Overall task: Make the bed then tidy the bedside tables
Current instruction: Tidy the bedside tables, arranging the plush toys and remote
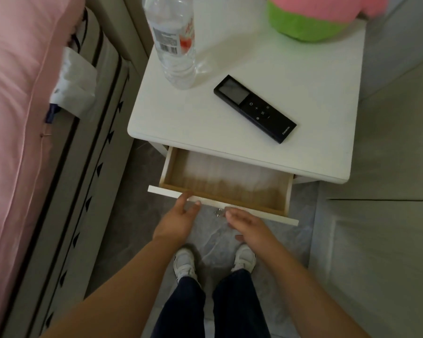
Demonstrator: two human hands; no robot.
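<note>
A smooth white bedside table (242, 132) stands right of a pink-sheeted bed (15, 118), its shallow wood-lined drawer (225, 189) pulled open toward the viewer. Both hands reach for the drawer's front edge: the left hand (178, 220) touches it with relaxed fingers, the right hand (244, 225) hovers flat, holding nothing. On top lie a slim black remote (254, 109), a clear ribbed plastic bottle (175, 42) far left, and a fuzzy pink-and-green plush (310, 15).

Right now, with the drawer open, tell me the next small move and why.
Probably lift the right hand to the remote and bring it down into the drawer. The drawer stands open and looks empty, both hands are free at its front, and the remote lies loose on the table.
</note>
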